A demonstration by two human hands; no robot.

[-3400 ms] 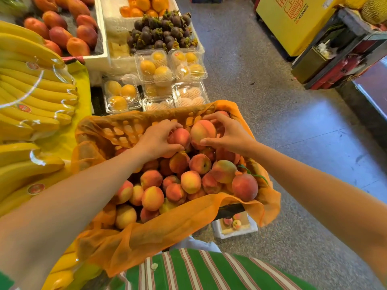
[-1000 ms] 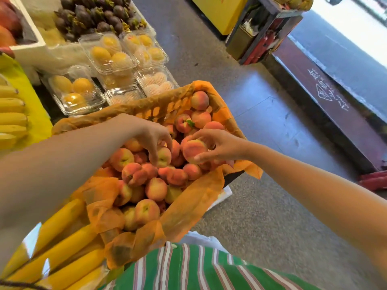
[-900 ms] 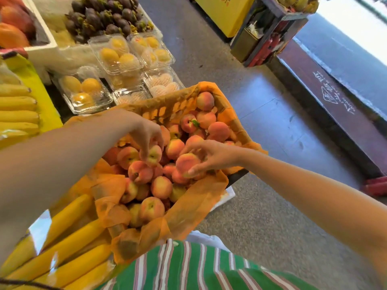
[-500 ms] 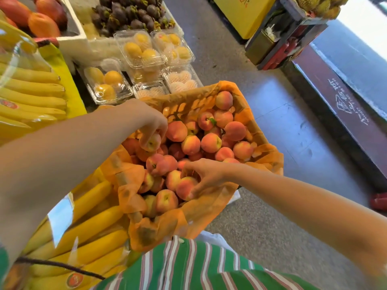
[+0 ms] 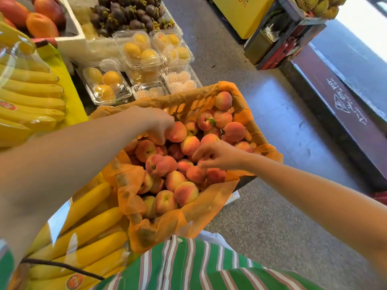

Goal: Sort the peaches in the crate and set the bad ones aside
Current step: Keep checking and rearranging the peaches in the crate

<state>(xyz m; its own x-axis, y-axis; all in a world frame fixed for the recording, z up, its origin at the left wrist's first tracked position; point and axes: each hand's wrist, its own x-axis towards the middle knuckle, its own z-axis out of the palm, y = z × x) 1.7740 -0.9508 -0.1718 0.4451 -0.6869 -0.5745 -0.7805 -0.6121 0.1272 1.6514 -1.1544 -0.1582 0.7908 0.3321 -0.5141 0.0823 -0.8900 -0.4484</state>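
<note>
Standing over the crate (image 5: 188, 106), you have it right against your striped green top (image 5: 188, 266), lined with orange paper (image 5: 199, 218) that flops out over every side. The peaches (image 5: 186, 193) are inside it, heaped several deep from near wall to far wall. Your left hand (image 5: 157, 125) is over the far half of the crate, fingers and thumb curled round one peach (image 5: 178, 132) on top of the heap. Your right hand (image 5: 218, 155), its arm crossing the crate's right wall, hangs low over the middle of the heap, fingers bent, tips down among the fruit; whether it has hold of one you cannot tell, since the hand covers what is under it. Just beyond the crate's far wall stand clear plastic boxes (image 5: 104, 86), lidded and stacked, some with yellow fruit, some with pale fruit in white foam netting. Further from the crate a white box (image 5: 98, 43) holds dark purple fruit, and a second one beside it holds red-orange mangoes (image 5: 39, 25). Bananas (image 5: 31, 99) lie in bunches along the crate's left side, far corner to near corner, pressing against the orange paper. To the crate's right is grey floor (image 5: 272, 227), with a yellow carton (image 5: 243, 15) well beyond. Your left forearm crosses the crate's left wall and hides part of the heap there.
</note>
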